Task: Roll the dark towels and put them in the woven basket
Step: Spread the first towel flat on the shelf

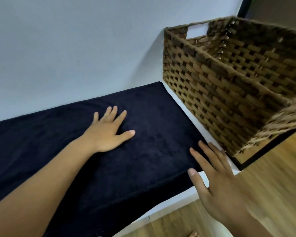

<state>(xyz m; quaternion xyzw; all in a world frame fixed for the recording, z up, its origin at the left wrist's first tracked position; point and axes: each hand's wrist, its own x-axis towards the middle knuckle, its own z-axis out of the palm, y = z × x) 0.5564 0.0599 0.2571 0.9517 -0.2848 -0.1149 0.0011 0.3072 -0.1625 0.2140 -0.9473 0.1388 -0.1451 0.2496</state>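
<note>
A dark navy towel (61,144) lies spread flat along a white tabletop (195,190), from the left edge of view to near the basket. My left hand (108,132) rests flat on the towel's middle, fingers straight and spread. My right hand (217,183) is over the towel's near right corner, fingers straight, fingertips touching or just above the cloth. The brown woven basket (210,77) stands on the table's right end against the wall. The part of its inside that shows holds nothing.
A pale wall (75,48) runs right behind the table and basket. Wooden floor (272,177) lies below the table's near and right edges. A toe shows at the bottom edge (192,234).
</note>
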